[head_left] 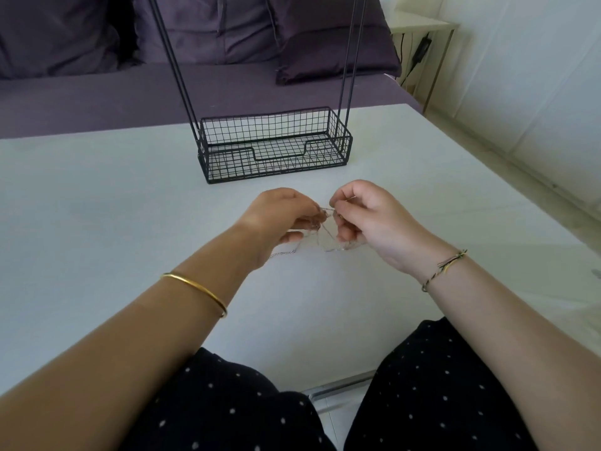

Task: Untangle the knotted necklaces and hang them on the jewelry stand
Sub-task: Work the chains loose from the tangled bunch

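Observation:
Thin silver necklaces [327, 237] hang in a tangle between my two hands, just above the white table [97, 196]. My left hand [279, 219] pinches the chains from the left, and my right hand [364, 216] pinches them from the right, fingertips nearly meeting. A loose end of chain [283, 254] lies on the table under my left hand. The black wire jewelry stand [276, 148] stands upright behind my hands, with a mesh basket base and tall rods rising out of view; its top is hidden.
A purple sofa [97, 89] with cushions runs behind the table. A small white side table [422, 27] with a cable stands at the back right. My knees in dotted black fabric [422, 385] are at the table's front edge.

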Available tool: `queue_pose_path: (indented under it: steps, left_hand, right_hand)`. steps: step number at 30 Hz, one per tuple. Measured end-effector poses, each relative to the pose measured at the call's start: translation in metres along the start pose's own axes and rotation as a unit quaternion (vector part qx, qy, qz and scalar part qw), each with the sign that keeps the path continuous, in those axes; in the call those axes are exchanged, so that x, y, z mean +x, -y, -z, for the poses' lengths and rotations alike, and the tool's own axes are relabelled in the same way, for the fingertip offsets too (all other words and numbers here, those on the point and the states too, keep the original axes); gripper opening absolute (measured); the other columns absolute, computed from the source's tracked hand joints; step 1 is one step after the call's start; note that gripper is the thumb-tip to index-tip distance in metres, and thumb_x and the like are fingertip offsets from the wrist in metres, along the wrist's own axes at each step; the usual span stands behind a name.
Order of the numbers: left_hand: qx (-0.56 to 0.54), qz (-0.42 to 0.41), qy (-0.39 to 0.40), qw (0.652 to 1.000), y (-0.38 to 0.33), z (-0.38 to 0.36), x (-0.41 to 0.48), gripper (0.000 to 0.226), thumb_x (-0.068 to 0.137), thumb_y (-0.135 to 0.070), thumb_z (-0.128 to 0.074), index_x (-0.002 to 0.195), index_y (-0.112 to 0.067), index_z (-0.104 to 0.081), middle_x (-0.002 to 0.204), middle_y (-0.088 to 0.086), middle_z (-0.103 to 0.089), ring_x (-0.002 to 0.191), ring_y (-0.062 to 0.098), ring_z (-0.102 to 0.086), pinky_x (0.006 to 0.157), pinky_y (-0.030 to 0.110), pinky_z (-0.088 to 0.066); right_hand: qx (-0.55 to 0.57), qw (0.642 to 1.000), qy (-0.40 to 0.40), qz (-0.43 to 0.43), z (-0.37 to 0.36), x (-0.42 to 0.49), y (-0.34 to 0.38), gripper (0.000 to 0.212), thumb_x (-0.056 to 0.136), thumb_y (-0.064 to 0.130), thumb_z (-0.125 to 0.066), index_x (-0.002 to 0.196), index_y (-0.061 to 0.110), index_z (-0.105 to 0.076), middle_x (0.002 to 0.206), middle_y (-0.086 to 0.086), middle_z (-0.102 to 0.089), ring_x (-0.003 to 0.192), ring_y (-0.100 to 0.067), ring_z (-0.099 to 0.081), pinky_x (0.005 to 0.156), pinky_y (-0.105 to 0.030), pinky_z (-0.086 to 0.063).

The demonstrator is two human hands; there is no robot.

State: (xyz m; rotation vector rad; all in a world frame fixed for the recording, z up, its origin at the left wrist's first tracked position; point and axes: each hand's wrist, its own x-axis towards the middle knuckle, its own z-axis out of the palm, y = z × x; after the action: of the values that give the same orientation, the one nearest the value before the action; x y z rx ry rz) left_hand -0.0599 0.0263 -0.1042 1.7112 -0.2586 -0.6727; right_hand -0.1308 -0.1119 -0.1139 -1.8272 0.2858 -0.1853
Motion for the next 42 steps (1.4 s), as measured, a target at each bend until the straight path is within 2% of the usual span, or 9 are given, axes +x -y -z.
queue_pose_path:
  steps: [6, 12, 15, 19, 23, 27, 31, 37, 42]
  left_hand:
    - [-0.011, 0.002, -0.033, 0.999, 0.003, 0.004, 0.0, 0.014, 0.092, -0.006, -0.055, 0.081, -0.012, -0.06, 0.067, 0.001, -0.065, 0.066, 0.014, -0.061, 0.07, 0.027, -0.046]
    - [-0.079, 0.009, -0.038, 0.996, 0.002, 0.009, -0.001, 0.017, 0.091, 0.001, -0.051, 0.081, -0.009, -0.06, 0.064, 0.003, -0.055, 0.062, 0.017, -0.058, 0.079, 0.033, -0.052]
    - [-0.128, 0.024, -0.029, 0.991, 0.001, 0.012, -0.003, 0.014, 0.091, 0.002, -0.05, 0.083, -0.006, -0.059, 0.065, 0.005, -0.051, 0.054, 0.015, -0.05, 0.068, 0.03, -0.056]
    - [-0.136, 0.037, -0.008, 0.99, 0.002, 0.013, -0.005, 0.016, 0.089, 0.006, -0.052, 0.083, -0.006, -0.06, 0.065, 0.005, -0.053, 0.053, 0.012, -0.046, 0.05, 0.021, -0.05]
    - [-0.012, 0.022, -0.003, 1.0, 0.003, 0.014, -0.006, 0.015, 0.088, 0.004, -0.057, 0.086, -0.009, -0.064, 0.069, 0.002, -0.056, 0.058, 0.008, -0.048, 0.045, 0.017, -0.044]
    - [0.166, -0.024, -0.012, 0.986, 0.002, 0.01, -0.004, 0.013, 0.086, -0.002, -0.058, 0.085, -0.012, -0.066, 0.072, -0.001, -0.056, 0.063, 0.011, -0.05, 0.048, 0.018, -0.044]
    - [0.247, -0.037, -0.019, 0.968, 0.002, 0.008, -0.003, 0.007, 0.084, -0.011, -0.058, 0.082, -0.017, -0.062, 0.077, 0.0, -0.059, 0.065, 0.016, -0.057, 0.063, 0.033, -0.048]
    - [0.233, -0.011, -0.051, 0.971, 0.0, 0.01, -0.003, 0.007, 0.085, -0.011, -0.052, 0.084, -0.012, -0.058, 0.087, 0.006, -0.065, 0.073, 0.019, -0.057, 0.078, 0.039, -0.055]
    - [0.151, -0.064, -0.028, 0.986, -0.003, 0.006, -0.008, 0.025, 0.087, -0.004, -0.055, 0.101, -0.021, -0.066, 0.096, -0.008, -0.068, 0.086, 0.005, -0.059, 0.077, 0.018, -0.045]
  right_hand:
    - [0.027, 0.999, -0.003, -0.027, 0.0, -0.002, 0.002, 0.02, 0.098, 0.005, -0.042, 0.085, 0.014, -0.055, 0.07, -0.004, -0.054, 0.038, -0.002, -0.033, 0.045, -0.021, -0.029]
    - [-0.017, 0.999, -0.007, -0.051, 0.004, -0.005, 0.006, 0.009, 0.088, 0.012, -0.062, 0.081, 0.015, -0.067, 0.056, 0.012, -0.057, 0.043, -0.003, -0.039, 0.05, -0.024, -0.036]
    - [-0.077, 0.996, -0.014, -0.04, 0.003, -0.005, 0.006, 0.013, 0.085, 0.013, -0.067, 0.074, 0.021, -0.066, 0.067, 0.009, -0.058, 0.059, -0.002, -0.048, 0.057, -0.02, -0.04]
    - [-0.022, 0.998, -0.042, -0.034, 0.005, -0.005, 0.005, 0.017, 0.084, 0.009, -0.066, 0.07, 0.018, -0.065, 0.062, 0.007, -0.054, 0.042, 0.002, -0.042, 0.051, -0.022, -0.034]
    - [-0.003, 0.998, -0.062, -0.019, 0.007, -0.005, 0.006, 0.018, 0.083, 0.005, -0.063, 0.069, 0.015, -0.064, 0.056, 0.013, -0.054, 0.038, 0.002, -0.041, 0.049, -0.015, -0.028]
    - [0.036, 0.997, -0.064, -0.035, 0.005, -0.005, 0.007, 0.019, 0.085, 0.006, -0.058, 0.068, 0.014, -0.06, 0.071, -0.001, -0.065, 0.036, -0.002, -0.035, 0.042, -0.017, -0.027]
    - [0.062, 0.994, -0.055, -0.071, 0.004, -0.006, 0.01, 0.019, 0.089, 0.007, -0.053, 0.072, 0.015, -0.057, 0.065, -0.003, -0.063, 0.035, -0.005, -0.029, 0.038, -0.018, -0.026]
    - [0.071, 0.993, -0.043, -0.086, 0.003, -0.006, 0.012, 0.02, 0.09, 0.009, -0.051, 0.073, 0.016, -0.057, 0.06, -0.001, -0.056, 0.037, -0.007, -0.028, 0.039, -0.019, -0.024]
    - [0.097, 0.991, -0.027, -0.088, 0.003, -0.006, 0.012, 0.02, 0.09, 0.008, -0.052, 0.072, 0.013, -0.058, 0.055, 0.0, -0.052, 0.036, -0.008, -0.023, 0.038, -0.018, -0.019]
